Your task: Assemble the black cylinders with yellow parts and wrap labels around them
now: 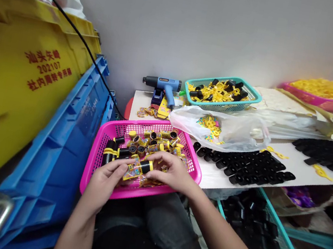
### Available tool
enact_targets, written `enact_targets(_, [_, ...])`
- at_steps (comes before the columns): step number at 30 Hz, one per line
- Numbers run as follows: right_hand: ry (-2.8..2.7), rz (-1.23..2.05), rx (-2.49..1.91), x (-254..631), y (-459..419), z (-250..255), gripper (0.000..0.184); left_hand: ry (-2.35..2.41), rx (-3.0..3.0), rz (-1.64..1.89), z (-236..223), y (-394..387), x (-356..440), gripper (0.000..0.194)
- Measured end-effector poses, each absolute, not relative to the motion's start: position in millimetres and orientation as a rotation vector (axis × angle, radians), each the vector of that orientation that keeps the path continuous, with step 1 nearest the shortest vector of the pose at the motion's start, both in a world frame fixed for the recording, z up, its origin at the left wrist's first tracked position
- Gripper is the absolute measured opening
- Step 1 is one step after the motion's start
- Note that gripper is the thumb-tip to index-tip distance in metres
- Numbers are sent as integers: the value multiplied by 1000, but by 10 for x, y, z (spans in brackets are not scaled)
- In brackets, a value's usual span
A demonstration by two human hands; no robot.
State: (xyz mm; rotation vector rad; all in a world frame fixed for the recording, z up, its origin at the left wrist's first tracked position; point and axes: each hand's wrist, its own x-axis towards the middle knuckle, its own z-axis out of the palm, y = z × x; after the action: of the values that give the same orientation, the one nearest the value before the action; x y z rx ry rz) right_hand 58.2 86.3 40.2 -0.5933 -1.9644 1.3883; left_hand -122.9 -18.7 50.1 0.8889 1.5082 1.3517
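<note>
Forearms [221,231] lead to left hand [105,181] and right hand [171,171], grip closed on tube [145,166], near "202107" crate [16,81].

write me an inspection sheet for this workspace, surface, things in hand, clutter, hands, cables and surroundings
Surface: white table, mostly covered.
Things in hand: printed wrapper and black tube, held together over a pink basket of similar pieces; how far the wrapper covers the tube is hard to tell.
Clutter: heat gun, plastic bag of small bright pieces, teal basket of yellow and black parts, and black pieces in rows, all on the table.
Hands: left hand pinches the wrapper; right hand grips the tube's yellow end.
Cables: black cable slants down past the bins.
Surroundings: yellow bin and blue bin at left; pale wall behind.
</note>
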Motion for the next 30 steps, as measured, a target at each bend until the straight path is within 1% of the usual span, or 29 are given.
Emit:
enact_targets(3, [-1929,1326,-478,559,805,331,32,1431,819,1335,540,-195,-1161,40])
enact_targets(5, [-1849,1411,-374,552,778,287,34,1440,817,1333,558,-204,-1125,37])
enact_targets(7, [-1721,1599,-289,542,751,256,32,1416,813,1351,567,-209,-1085,34])
enact_targets(9, [-1530,1869,-283,518,711,237,31,1354,795,1375,568,-210,-1040,32])
enact_targets(12, [-1140,2267,-318,442,614,215,37,1318,769,1416,570,-209,-975,32])
enact_targets(14, [-965,2374,-296,382,547,197,40,1337,770,1450,573,-215,-947,31])
enact_targets(17, [-935,2334,-290,324,492,168,40,1361,807,1450,577,-236,-928,31])
enact_targets(22, [-1062,2235,-395,383,554,168,40,1410,939,1359,614,-182,-920,27])
enact_targets(25, [-1132,2025,-537,519,657,213,40,1415,1028,1353,694,-15,-934,29])
enact_targets(28, [-1122,1744,-721,697,769,269,34,1395,1004,1442,787,188,-951,35])
enact_targets(30, [-1123,1646,-802,805,823,314,31,1342,980,1452,835,281,-943,36])
